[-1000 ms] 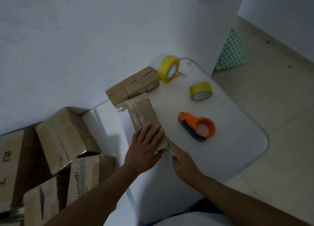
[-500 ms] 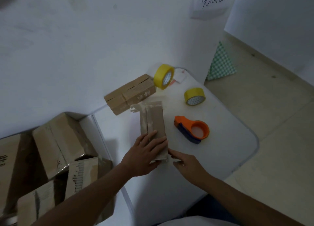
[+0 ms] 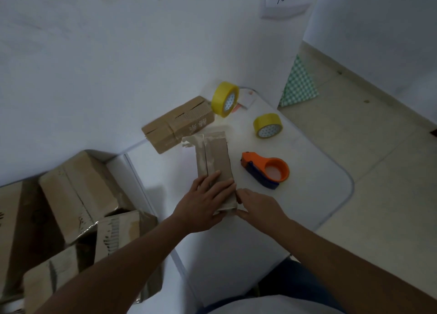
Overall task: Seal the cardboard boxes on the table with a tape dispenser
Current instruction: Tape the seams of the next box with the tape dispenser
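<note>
Left hand [image 3: 206, 201] lies flat on the near end of the narrow cardboard box [image 3: 214, 161], fingers straight and spread, pressing the top flaps down; thumb runs under along the near edge. Right hand [image 3: 259, 206] sits at the box's near right corner, index finger and thumb touching that end, fingers mostly straight, not wrapped round anything. Box is long and slim, matte brown, centre seam running its length, with glossy wrinkled tape over the far end and a torn tape tag at the far left corner. Against half a second ago: both hands sit in the same spots on the box, and the box's long axis is lined up about the same; the frame differs slightly from the camera shift. Tape dispenser [image 3: 266, 170] lies on the table [image 3: 319, 172] just right of the box, apart from it, and just beyond the right hand: orange plastic ring body, dark blue blade end, untouched. Beyond the box, touching its far left corner, a second cardboard box [image 3: 178, 123] lies crosswise against the wall, corrugated edge and printed marks showing. Right of that, one yellow tape roll [image 3: 224, 98] stands on edge; another tape roll [image 3: 267, 125] lies flat beyond the dispenser. Left of the box, below table level, stacked cartons [image 3: 78, 195] with shiny taped seams.
</note>
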Available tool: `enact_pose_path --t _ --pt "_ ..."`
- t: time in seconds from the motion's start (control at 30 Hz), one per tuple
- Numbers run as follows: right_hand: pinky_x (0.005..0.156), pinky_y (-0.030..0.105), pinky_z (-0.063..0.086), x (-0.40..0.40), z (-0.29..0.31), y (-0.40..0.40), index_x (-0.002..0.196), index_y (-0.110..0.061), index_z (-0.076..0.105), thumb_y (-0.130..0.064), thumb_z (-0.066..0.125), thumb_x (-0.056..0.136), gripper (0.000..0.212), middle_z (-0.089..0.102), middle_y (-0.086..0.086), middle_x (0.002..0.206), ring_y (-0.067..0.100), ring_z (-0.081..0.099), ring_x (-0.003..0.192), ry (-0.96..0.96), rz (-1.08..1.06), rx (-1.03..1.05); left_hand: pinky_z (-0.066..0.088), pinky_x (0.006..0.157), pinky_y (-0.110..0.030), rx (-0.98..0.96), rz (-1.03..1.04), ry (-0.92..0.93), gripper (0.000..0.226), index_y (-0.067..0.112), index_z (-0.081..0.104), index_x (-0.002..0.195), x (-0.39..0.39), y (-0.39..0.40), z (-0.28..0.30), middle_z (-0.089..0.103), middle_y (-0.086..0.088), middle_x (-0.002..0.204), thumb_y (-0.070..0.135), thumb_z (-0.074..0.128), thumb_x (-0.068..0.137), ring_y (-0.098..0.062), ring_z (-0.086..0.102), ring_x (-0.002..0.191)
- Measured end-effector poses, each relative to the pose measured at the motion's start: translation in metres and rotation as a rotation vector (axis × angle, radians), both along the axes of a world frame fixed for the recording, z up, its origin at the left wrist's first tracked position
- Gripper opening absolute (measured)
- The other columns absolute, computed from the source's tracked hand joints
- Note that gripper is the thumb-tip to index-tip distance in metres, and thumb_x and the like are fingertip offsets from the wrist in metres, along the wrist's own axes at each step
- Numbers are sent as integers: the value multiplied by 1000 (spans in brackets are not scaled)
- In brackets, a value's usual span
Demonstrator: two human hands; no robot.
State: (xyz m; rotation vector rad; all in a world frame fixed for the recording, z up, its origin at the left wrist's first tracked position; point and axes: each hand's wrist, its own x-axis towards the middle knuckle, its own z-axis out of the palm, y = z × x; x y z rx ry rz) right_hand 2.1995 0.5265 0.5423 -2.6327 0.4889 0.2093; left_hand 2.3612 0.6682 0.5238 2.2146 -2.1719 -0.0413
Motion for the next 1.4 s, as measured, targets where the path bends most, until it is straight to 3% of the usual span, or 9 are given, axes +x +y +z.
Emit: enact_pose_path --t 0.17,0.37,0.43,0.6,0.77,0.87,0.97,1.17,1.4 --pt "83 27 49 -18 2 -8 133 -30 38 -34 56 94 43 45 -10 136 10 54 111 63 -115 92 25 117 -48 9 -52 -15 85 27 21 155 8 -3 -4 29 2 158 61 51 84 -29 17 149" --pt "86 33 50 -6 27 -6 118 -14 57 1 51 89 33 55 2 123 19 56 108 -261 -156 2 14 118 -42 88 -93 82 69 31 26 153 20 -19 18 28 5 158 67 34 95 -21 15 149" --pt "96 37 47 0 35 0 117 -7 60 7 53 85 36 56 7 125 24 55 114 -348 -115 -15 25 117 -41 -12 40 283 58 27 40 146 17 -18 33 40 3 149 59 30 98 -17 32 140" --pt "106 37 38 31 37 26 128 -10 54 -8 52 94 35 48 6 139 22 45 127 -333 15 7 43 105 -35 -590 822 884 40 16 59 127 1 21 43 56 2 129 43 45 101 -10 51 120" --pt "121 42 -1 64 9 46 153 -21 18 -42 41 98 63 -1 -2 163 18 -3 150 -133 168 -113 38 100 -30 -740 1541 1605 30 28 56 129 -29 56 23 55 8 133 39 49 102 -13 51 121" --pt "120 50 1 65 -4 44 155 -22 6 -58 34 97 74 -7 -1 162 24 -7 149 -69 222 -283 35 108 -35 -671 1650 1900 47 15 51 138 -37 65 7 55 3 133 44 46 102 -16 51 121" --pt "119 53 11 64 -9 43 155 -21 9 -56 39 96 75 1 2 162 27 2 149 -72 233 -328 35 102 -33 -579 1572 2079 53 17 60 126 -40 69 -6 64 2 127 57 38 100 -12 56 115" --pt "120 49 4 62 -13 40 154 -24 1 -56 36 96 75 -7 -1 162 25 -6 149 -35 248 -352 32 98 -32 -576 1482 2117 56 24 71 113 -38 68 -13 73 9 110 67 43 92 -6 57 112" --pt "119 51 8 62 -13 41 155 -20 9 -55 38 95 76 2 3 163 27 3 149 -37 250 -388 41 88 -27 -669 1497 1986 19 19 67 111 -34 60 -12 67 1 116 27 64 93 -14 58 111"
